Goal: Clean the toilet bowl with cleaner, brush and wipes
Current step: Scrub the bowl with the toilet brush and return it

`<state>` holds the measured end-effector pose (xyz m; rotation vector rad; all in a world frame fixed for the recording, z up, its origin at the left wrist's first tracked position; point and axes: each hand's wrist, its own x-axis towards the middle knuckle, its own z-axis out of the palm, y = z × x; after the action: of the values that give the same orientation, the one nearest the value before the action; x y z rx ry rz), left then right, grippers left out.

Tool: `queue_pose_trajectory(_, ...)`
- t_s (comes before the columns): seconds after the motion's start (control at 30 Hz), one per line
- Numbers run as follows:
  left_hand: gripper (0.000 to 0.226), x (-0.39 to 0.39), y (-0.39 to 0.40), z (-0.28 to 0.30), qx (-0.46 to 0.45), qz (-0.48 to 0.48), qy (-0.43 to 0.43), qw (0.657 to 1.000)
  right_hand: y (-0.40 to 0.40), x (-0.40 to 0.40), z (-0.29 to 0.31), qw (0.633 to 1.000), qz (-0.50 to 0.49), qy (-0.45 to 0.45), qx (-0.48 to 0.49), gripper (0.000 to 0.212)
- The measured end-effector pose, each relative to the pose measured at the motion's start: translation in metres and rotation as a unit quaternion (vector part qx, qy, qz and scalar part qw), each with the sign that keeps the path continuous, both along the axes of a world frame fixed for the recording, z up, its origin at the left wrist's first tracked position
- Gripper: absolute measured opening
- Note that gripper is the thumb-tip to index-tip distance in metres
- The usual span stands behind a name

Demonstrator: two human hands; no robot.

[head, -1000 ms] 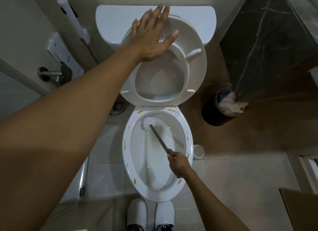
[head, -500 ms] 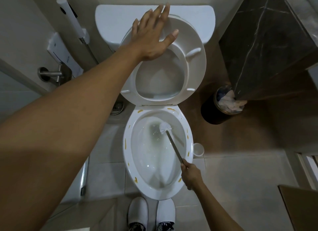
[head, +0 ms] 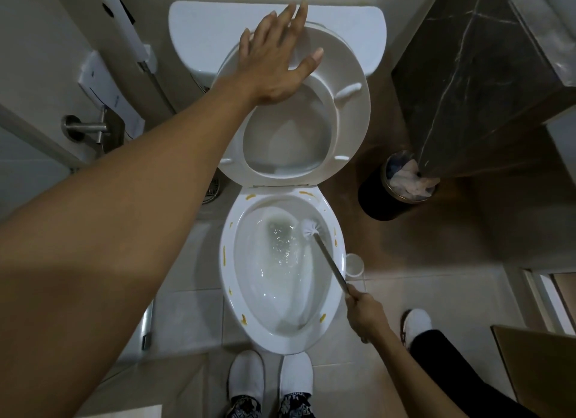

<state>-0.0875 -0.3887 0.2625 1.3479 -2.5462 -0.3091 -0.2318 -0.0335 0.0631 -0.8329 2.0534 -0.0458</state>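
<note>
Left hand (head: pixel 274 62) presses flat, fingers spread, on the raised white plastic seat (head: pixel 349 127); right hand (head: pixel 366 316) grips the metal-handled white brush (head: pixel 311 227). Fast scrubbing could splash water beyond the white ceramic bowl (head: pixel 227 277).

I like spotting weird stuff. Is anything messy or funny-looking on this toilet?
Yes. Small yellow-orange smears dot the white rim of the toilet bowl all the way round, at the back, both sides and the front. They stand out against the clean porcelain, and the brush is inside the bowl, not on them.

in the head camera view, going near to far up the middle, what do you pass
white slippers → toilet bowl → brush head → raised seat → left hand → cistern.
</note>
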Motion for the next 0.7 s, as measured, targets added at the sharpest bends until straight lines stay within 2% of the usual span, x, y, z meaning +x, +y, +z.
queue_pose_trajectory(0.17,0.071,0.0,-0.001,-0.001,0.003,-0.003,0.0,1.0,0.015,0.003,0.018,0.996,0.021,-0.026,0.084,0.041)
queue_pose_trajectory(0.37,0.071,0.0,-0.002,-0.001,-0.001,-0.003,-0.005,1.0,0.005,-0.003,0.025,0.996,0.062,0.009,0.056,0.04)
queue_pose_trajectory(0.53,0.07,-0.001,0.002,0.001,0.002,0.0,0.001,1.0,0.011,0.0,0.04,0.988,0.072,-0.062,0.123,0.039)
queue_pose_trajectory(0.7,0.071,0.0,-0.001,0.001,0.002,0.0,-0.003,1.0,0.006,0.003,0.039,0.991,0.064,-0.041,0.108,0.04)
